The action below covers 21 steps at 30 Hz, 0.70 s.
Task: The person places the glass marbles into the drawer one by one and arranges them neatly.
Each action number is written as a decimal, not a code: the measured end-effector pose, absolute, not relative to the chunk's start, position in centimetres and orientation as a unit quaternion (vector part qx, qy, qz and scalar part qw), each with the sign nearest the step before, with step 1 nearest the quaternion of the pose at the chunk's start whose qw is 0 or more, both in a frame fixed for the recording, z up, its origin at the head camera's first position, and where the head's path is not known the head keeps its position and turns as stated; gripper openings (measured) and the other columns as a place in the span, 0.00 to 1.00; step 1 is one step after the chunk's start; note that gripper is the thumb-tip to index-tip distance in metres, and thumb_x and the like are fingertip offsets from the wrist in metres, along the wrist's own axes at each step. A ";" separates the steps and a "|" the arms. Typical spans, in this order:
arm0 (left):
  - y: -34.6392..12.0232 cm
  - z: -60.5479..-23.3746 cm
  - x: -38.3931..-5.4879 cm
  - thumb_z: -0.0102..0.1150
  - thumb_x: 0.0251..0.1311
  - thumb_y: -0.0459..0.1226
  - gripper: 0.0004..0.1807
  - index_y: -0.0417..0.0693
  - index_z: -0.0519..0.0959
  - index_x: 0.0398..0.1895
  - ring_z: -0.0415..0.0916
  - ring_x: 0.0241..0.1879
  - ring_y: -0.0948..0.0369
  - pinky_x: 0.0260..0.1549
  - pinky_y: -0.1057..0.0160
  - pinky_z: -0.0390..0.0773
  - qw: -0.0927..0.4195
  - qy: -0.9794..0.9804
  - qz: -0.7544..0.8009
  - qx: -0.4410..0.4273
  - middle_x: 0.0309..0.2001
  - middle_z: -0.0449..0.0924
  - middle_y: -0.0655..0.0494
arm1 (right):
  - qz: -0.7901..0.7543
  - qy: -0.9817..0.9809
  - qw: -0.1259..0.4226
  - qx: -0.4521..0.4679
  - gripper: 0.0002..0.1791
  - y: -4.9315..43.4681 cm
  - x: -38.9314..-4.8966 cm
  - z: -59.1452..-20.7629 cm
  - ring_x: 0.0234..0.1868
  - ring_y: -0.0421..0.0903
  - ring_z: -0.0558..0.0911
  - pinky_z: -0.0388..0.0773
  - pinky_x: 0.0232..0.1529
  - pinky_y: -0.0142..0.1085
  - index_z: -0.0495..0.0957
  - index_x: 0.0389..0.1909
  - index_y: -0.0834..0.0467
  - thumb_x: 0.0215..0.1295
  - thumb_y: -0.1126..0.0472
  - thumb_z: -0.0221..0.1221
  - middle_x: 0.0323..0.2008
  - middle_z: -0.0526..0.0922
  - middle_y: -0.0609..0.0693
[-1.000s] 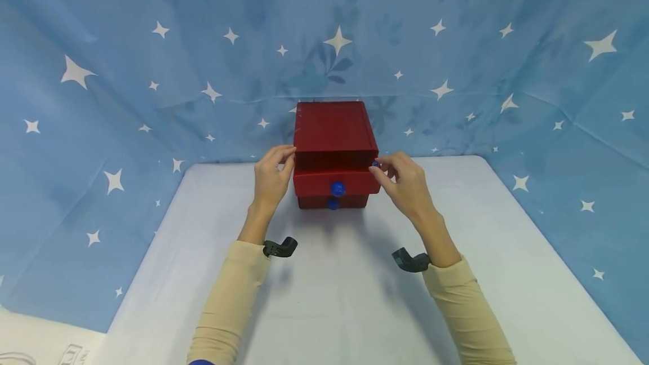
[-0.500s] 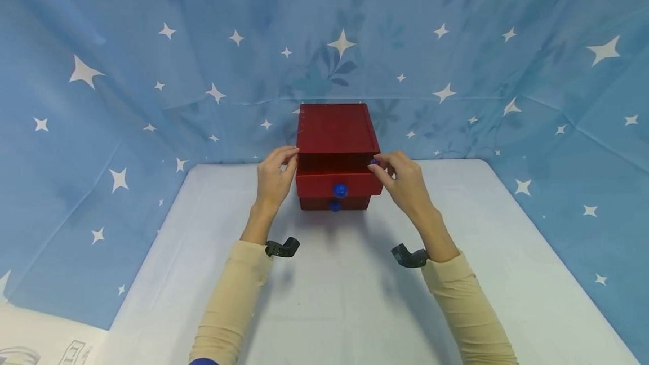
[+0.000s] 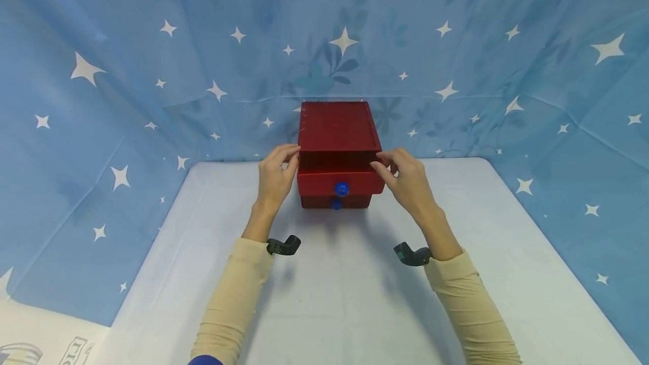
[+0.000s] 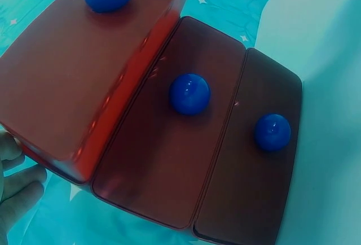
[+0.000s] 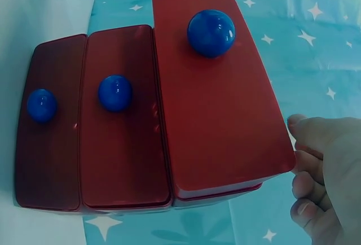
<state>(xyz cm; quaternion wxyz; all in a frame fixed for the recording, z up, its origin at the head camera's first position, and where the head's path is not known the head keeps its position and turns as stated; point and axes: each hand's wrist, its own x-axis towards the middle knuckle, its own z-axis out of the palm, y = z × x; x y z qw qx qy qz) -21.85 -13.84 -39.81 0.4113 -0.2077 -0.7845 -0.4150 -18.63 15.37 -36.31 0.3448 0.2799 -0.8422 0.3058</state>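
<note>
A red cabinet (image 3: 337,125) with three drawers and round blue knobs stands at the back of the table. Its top drawer (image 3: 318,183) is pulled out, and the inside looks dark. My left hand (image 3: 275,178) is at the cabinet's left side, fingertips by the drawer's top edge. At the right corner of that drawer is my right hand (image 3: 409,183), thumb and forefinger apart, nothing visible between them. The right wrist view shows the thumb (image 5: 316,129) beside the drawer front. Both lower drawers, such as the middle drawer (image 4: 163,143), are pushed in.
The white table (image 3: 324,297) extends in front of the cabinet. Behind and to the sides hangs a blue cloth (image 3: 228,61) with white stars. A printed pale sheet (image 3: 45,334) lies at the lower left. Each wrist wears a black camera mount (image 3: 284,245).
A small dark blue thing pinched in my right hand at the drawer's corner is no longer visible, and those fingers have parted. The left hand stays in place. The head view has shifted slightly.
</note>
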 end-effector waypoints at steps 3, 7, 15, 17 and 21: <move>-13.8 -39.8 -22.0 0.60 0.65 0.29 0.10 0.37 0.86 0.46 0.86 0.38 0.53 0.40 0.58 0.87 0.414 -0.782 -0.417 -0.206 0.46 0.87 0.45 | 0.306 -0.843 0.347 0.276 0.14 15.4 -18.6 -36.2 0.28 0.46 0.75 0.74 0.26 0.32 0.82 0.46 0.66 0.60 0.65 0.69 0.31 0.80 0.57; -13.8 -39.8 -22.0 0.60 0.65 0.28 0.09 0.37 0.86 0.45 0.86 0.37 0.52 0.39 0.57 0.87 0.420 -0.777 -0.420 -0.206 0.46 0.87 0.45 | 0.307 -0.843 0.345 0.275 0.13 15.4 -18.5 -36.1 0.29 0.46 0.75 0.72 0.26 0.33 0.82 0.45 0.66 0.63 0.64 0.67 0.31 0.80 0.57; -13.8 -39.8 -22.0 0.61 0.64 0.27 0.10 0.36 0.86 0.45 0.86 0.37 0.52 0.39 0.57 0.87 0.421 -0.774 -0.425 -0.210 0.45 0.87 0.44 | 0.323 -0.840 0.350 0.261 0.11 16.0 -18.2 -35.9 0.28 0.46 0.75 0.71 0.27 0.32 0.82 0.44 0.65 0.63 0.65 0.67 0.31 0.81 0.56; -13.8 -39.8 -22.0 0.60 0.65 0.28 0.10 0.37 0.86 0.45 0.86 0.37 0.52 0.40 0.58 0.87 0.417 -0.775 -0.426 -0.210 0.46 0.87 0.45 | 0.326 -0.837 0.353 0.261 0.10 16.2 -18.1 -35.9 0.28 0.46 0.75 0.70 0.28 0.29 0.82 0.43 0.65 0.63 0.65 0.67 0.30 0.81 0.56; -13.8 -39.7 -21.9 0.60 0.65 0.28 0.10 0.37 0.86 0.46 0.86 0.37 0.52 0.40 0.58 0.87 0.414 -0.779 -0.423 -0.205 0.46 0.87 0.44 | 0.328 -0.833 0.361 0.260 0.10 16.6 -18.0 -36.0 0.28 0.47 0.75 0.69 0.28 0.29 0.82 0.43 0.66 0.63 0.66 0.66 0.30 0.81 0.57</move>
